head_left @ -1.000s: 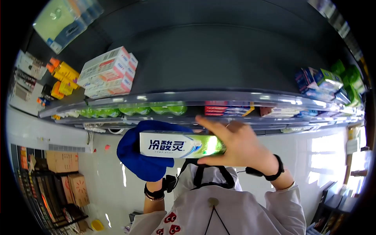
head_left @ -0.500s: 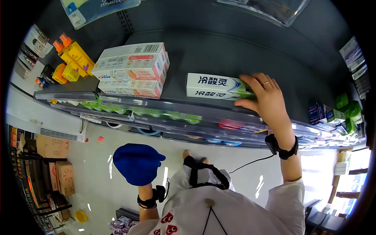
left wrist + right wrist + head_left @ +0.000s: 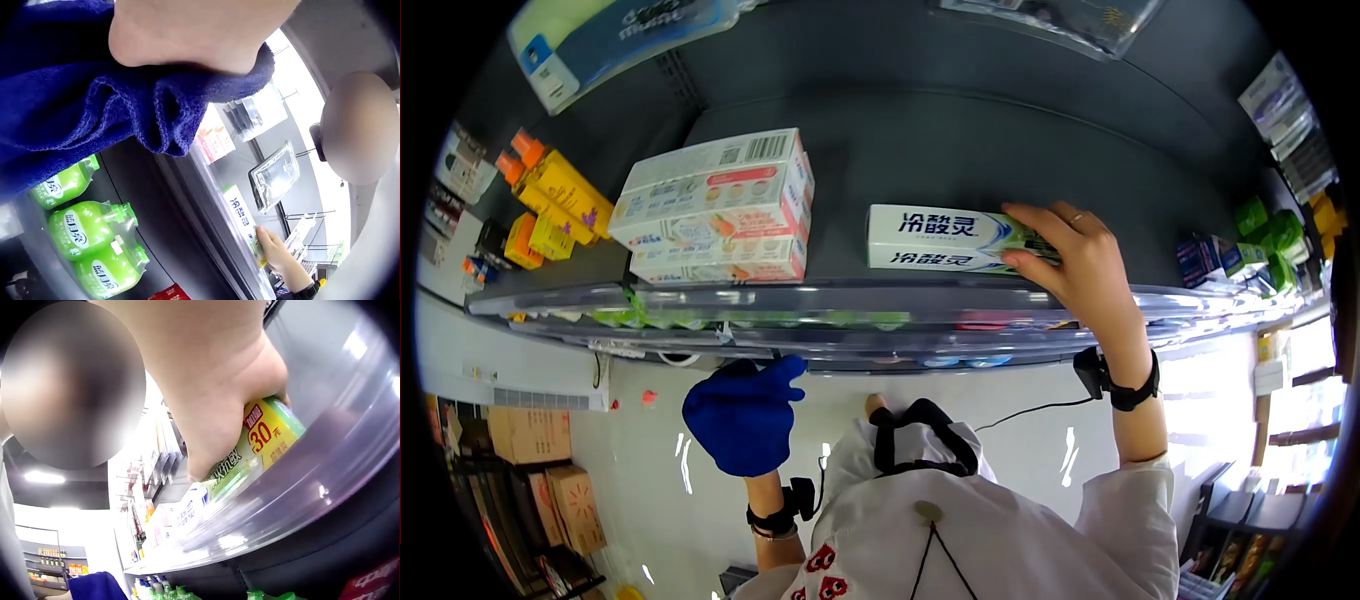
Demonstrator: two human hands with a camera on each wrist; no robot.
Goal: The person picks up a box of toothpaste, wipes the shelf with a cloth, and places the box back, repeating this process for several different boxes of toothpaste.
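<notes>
A white and green toothpaste box (image 3: 945, 240) lies on the dark upper shelf (image 3: 960, 150). My right hand (image 3: 1068, 255) grips its right end, fingers over the top and thumb at the front. In the right wrist view the box end (image 3: 262, 440) shows a yellow price sticker under my fingers. My left hand (image 3: 745, 415) hangs below the shelf edge, covered by a blue cloth (image 3: 94, 100) that it holds. In the left wrist view the toothpaste box (image 3: 240, 215) and right hand (image 3: 275, 247) are seen far off.
A stack of white and pink toothpaste boxes (image 3: 715, 205) stands left of the held box. Orange bottles (image 3: 550, 195) sit further left. Green bottles (image 3: 94, 237) fill the shelf below. A clear plastic rail (image 3: 880, 300) runs along the shelf front. Green and blue packs (image 3: 1250, 245) lie at right.
My right hand has lifted the toothpaste box from in front of my chest onto the upper shelf and still holds it. The left hand with the blue cloth dropped below the shelf edge.
</notes>
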